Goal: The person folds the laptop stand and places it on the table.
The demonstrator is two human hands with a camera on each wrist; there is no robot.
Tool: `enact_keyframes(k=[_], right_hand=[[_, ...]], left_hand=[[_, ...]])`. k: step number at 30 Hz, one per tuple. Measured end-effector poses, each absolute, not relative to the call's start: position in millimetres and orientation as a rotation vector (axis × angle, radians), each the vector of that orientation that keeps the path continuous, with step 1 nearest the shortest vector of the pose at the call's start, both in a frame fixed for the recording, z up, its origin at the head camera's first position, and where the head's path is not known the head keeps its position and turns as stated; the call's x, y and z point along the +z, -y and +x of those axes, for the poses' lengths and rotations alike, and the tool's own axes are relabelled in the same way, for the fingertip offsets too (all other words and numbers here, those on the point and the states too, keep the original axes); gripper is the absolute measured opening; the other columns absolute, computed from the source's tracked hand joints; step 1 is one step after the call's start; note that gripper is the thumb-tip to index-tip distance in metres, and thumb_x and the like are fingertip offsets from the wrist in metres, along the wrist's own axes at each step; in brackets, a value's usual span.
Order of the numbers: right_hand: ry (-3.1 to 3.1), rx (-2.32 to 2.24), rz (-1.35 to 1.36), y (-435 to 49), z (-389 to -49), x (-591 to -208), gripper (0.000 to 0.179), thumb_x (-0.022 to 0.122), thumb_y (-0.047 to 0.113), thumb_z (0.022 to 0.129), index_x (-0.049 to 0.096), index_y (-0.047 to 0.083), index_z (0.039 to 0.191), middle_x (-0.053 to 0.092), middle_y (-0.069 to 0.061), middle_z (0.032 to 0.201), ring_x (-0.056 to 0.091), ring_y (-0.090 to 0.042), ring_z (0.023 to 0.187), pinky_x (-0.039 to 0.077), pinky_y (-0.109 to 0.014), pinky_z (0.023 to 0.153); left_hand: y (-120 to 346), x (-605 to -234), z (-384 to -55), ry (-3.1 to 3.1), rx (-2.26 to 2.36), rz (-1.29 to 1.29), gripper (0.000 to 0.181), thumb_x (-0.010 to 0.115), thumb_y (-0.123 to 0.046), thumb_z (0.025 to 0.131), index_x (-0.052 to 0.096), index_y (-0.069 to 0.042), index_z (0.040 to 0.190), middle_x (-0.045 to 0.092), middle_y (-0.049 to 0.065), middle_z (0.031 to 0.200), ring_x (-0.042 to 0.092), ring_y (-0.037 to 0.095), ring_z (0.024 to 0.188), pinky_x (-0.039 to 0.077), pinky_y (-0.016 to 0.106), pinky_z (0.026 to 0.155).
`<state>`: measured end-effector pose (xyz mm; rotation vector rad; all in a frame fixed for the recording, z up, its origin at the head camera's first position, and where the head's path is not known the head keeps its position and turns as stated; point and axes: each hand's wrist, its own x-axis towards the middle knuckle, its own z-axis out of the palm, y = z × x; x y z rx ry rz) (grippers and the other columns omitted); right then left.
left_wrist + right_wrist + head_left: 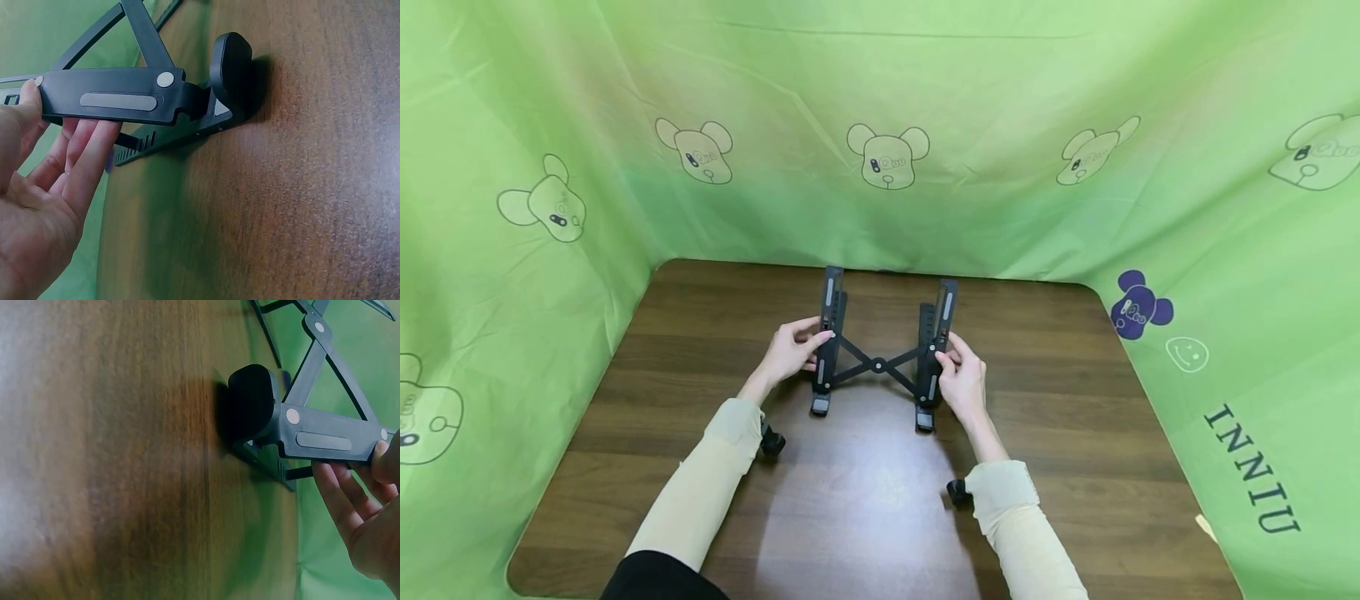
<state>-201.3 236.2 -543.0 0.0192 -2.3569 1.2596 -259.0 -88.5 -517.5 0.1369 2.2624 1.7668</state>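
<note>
A black folding laptop stand (878, 365) stands spread on the wooden table, its two side rails joined by an X-shaped brace. My left hand (792, 350) pinches the left rail (119, 97) about halfway along, thumb on top and fingers beneath. On the other side my right hand (962, 377) pinches the right rail (325, 440) in the same way. Grey pads run along the top of both rails. At the near ends, upturned lips (232, 65) stick up close over the table. In the wrist views the rails are tilted up above notched base bars (139, 149).
The brown wooden table (1060, 442) has rounded corners. A green curtain (985, 217) with printed bear heads surrounds its back and sides. Black wrist cameras (772, 442) sit at both cuffs. A small pale piece (1206, 527) shows at the right table edge.
</note>
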Motion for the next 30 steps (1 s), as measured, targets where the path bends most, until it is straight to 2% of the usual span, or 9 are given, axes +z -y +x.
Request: enact_keyframes(k=[2, 5, 7, 14, 22, 30], right_hand=[[2.356, 1.263, 0.022, -236.8, -201.8, -542.5, 0.038, 0.068, 0.001, 0.101, 0.071, -0.001, 0.139, 0.079, -0.019, 0.081, 0.069, -0.029, 0.068, 0.051, -0.035, 0.068], [2.382, 1.261, 0.001, -237.0, -203.2, -541.4, 0.039, 0.069, 0.002, 0.102, 0.070, 0.000, 0.141, 0.080, -0.020, 0.084, 0.071, -0.032, 0.073, 0.054, -0.039, 0.072], [2.434, 1.226, -0.053, -231.9, -201.1, -533.6, 0.041, 0.069, -0.002, 0.101, 0.069, -0.002, 0.142, 0.080, -0.025, 0.088, 0.071, -0.038, 0.075, 0.053, -0.045, 0.074], [2.463, 1.220, -0.087, -232.3, -205.7, -534.9, 0.042, 0.068, -0.003, 0.103, 0.069, 0.000, 0.145, 0.081, -0.028, 0.094, 0.074, -0.040, 0.083, 0.057, -0.051, 0.082], [2.465, 1.248, -0.045, -232.2, -207.0, -533.2, 0.044, 0.068, -0.003, 0.103, 0.067, 0.000, 0.148, 0.082, -0.029, 0.104, 0.077, -0.043, 0.094, 0.058, -0.060, 0.092], [2.459, 1.263, -0.031, -231.1, -207.7, -532.0, 0.044, 0.066, -0.004, 0.104, 0.067, -0.001, 0.147, 0.081, -0.029, 0.111, 0.077, -0.039, 0.097, 0.060, -0.059, 0.093]], left_hand=[[88.1, -517.6, -258.1, -2.259, 1.770, 0.136, 0.057, 0.071, -0.023, 0.110, 0.055, -0.004, 0.161, 0.077, 0.016, 0.101, 0.065, 0.008, 0.064, 0.066, 0.024, 0.063], [87.4, -516.9, -257.1, -2.257, 1.776, 0.135, 0.056, 0.071, -0.023, 0.110, 0.055, -0.004, 0.160, 0.076, 0.014, 0.097, 0.065, 0.008, 0.064, 0.066, 0.024, 0.062], [86.8, -516.3, -256.8, -2.252, 1.785, 0.130, 0.056, 0.071, -0.024, 0.110, 0.056, -0.004, 0.160, 0.075, 0.013, 0.096, 0.065, 0.009, 0.064, 0.066, 0.024, 0.062], [85.9, -516.4, -255.6, -2.242, 1.789, 0.125, 0.057, 0.071, -0.024, 0.110, 0.055, -0.004, 0.161, 0.075, 0.013, 0.096, 0.064, 0.009, 0.065, 0.065, 0.023, 0.063], [86.0, -517.3, -254.8, -2.247, 1.788, 0.110, 0.056, 0.070, -0.023, 0.110, 0.054, -0.006, 0.162, 0.077, 0.019, 0.103, 0.064, 0.008, 0.064, 0.066, 0.022, 0.064], [85.7, -513.0, -252.7, -2.246, 1.791, 0.117, 0.054, 0.068, -0.024, 0.111, 0.055, -0.007, 0.161, 0.078, 0.030, 0.120, 0.065, 0.007, 0.066, 0.067, 0.024, 0.066]])
